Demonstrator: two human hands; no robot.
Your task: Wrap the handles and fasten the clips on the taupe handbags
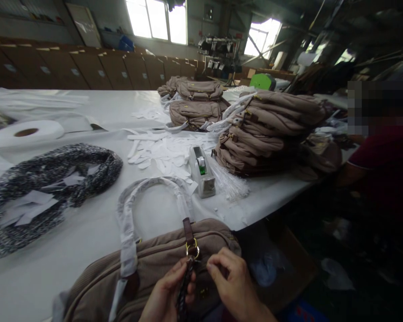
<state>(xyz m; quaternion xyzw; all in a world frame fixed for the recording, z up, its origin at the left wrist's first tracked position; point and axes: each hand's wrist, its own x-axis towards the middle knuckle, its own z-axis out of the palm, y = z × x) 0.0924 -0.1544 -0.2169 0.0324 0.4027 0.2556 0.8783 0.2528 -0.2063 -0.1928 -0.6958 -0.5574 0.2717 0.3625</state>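
Observation:
A taupe handbag [161, 255] lies at the table's near edge, its handles [129, 219] wrapped in white paper. A brown leather tab with a gold ring [193, 249] joins one handle to the bag. My left hand [169, 286] is closed around a dark braided strap [184, 286] hanging just below that ring. To its right, my right hand [231, 277] is curled with thumb and forefinger pinched close to the ring. Whatever sits between those fingertips is too small to make out.
A tape dispenser [206, 185] stands beyond the bag, beside clear plastic fasteners [233, 183] and white paper strips [161, 150]. Stacked taupe bags [255, 143] rise behind. A knitted black-and-white scarf [87, 156] lies left, near a white roll [50, 129]. A person in a dark red shirt [386, 156] is at right.

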